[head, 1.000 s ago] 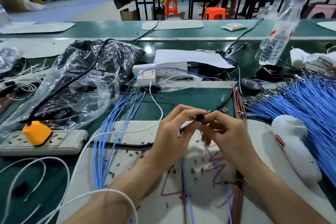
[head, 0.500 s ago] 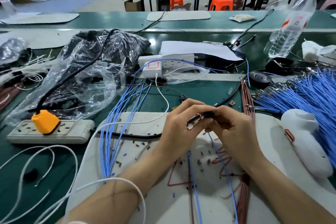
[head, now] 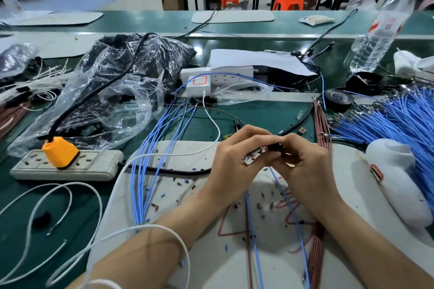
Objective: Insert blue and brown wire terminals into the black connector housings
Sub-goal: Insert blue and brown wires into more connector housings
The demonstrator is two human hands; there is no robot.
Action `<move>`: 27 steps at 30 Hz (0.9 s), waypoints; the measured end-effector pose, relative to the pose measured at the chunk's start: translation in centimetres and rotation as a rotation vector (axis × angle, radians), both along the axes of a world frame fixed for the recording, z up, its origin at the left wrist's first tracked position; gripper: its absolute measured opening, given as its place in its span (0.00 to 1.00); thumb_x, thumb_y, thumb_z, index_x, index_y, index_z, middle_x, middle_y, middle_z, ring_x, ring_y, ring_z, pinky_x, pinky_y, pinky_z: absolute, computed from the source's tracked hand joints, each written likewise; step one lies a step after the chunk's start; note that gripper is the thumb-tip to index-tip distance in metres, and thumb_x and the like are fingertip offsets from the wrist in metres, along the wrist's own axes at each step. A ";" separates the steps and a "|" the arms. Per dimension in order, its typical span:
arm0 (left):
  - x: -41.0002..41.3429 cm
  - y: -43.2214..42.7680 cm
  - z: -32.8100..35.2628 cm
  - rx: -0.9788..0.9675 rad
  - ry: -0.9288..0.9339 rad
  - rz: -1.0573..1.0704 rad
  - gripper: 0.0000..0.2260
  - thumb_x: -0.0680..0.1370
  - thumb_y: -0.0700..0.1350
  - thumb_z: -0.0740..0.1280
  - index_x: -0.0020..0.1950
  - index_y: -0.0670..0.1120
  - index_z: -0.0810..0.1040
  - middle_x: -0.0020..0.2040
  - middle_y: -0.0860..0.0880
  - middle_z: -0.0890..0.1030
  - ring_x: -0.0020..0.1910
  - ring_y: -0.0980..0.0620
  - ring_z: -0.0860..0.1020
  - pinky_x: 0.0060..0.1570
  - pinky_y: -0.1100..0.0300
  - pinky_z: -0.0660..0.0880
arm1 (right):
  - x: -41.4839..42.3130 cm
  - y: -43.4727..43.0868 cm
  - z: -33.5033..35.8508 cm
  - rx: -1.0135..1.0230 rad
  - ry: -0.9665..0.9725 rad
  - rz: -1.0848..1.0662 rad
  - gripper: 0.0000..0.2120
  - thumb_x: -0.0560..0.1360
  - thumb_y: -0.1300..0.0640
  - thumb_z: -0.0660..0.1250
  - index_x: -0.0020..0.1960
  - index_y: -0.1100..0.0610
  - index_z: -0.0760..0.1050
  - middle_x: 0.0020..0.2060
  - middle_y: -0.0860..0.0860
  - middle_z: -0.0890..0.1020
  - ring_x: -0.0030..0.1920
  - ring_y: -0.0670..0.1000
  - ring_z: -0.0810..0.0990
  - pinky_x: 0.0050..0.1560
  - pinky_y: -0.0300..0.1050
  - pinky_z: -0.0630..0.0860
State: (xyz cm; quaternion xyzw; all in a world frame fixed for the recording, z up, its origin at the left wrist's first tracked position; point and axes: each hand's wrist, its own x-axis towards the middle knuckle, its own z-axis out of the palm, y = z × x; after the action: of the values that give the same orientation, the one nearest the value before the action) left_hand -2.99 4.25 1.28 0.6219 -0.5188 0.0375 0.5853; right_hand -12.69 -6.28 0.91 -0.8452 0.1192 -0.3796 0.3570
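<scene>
Left hand (head: 234, 162) and right hand (head: 307, 166) meet over the bench (head: 270, 119), curled fingers (head: 254, 132) pinching a black connector housing (head: 274, 147); a blue wire (head: 285, 197) trails below. Its terminal seems hidden.

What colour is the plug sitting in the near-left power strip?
Orange; the plug shows best in the head view.

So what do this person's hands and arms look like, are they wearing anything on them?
Nothing that shows. The left hand and the right hand are bare: no gloves, no rings to be seen. The left forearm and the right forearm are bare too, with no sleeve or watch in view. A thin white cable loops over the left forearm, seemingly loose rather than worn.
</scene>
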 end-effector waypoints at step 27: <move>0.3 -0.1 -0.3 0.039 0.045 -0.069 0.09 0.72 0.34 0.72 0.51 0.39 0.83 0.46 0.47 0.78 0.46 0.56 0.78 0.49 0.66 0.74 | 0.2 -0.1 -0.1 -0.076 0.045 -0.046 0.09 0.63 0.73 0.76 0.37 0.66 0.77 0.29 0.54 0.79 0.35 0.47 0.75 0.35 0.24 0.68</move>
State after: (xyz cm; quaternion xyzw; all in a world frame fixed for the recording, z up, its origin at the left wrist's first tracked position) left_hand -2.66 4.10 1.03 0.6156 -0.5275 -0.0068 0.5854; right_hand -12.47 -6.41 0.84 -0.8634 0.1320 -0.3728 0.3132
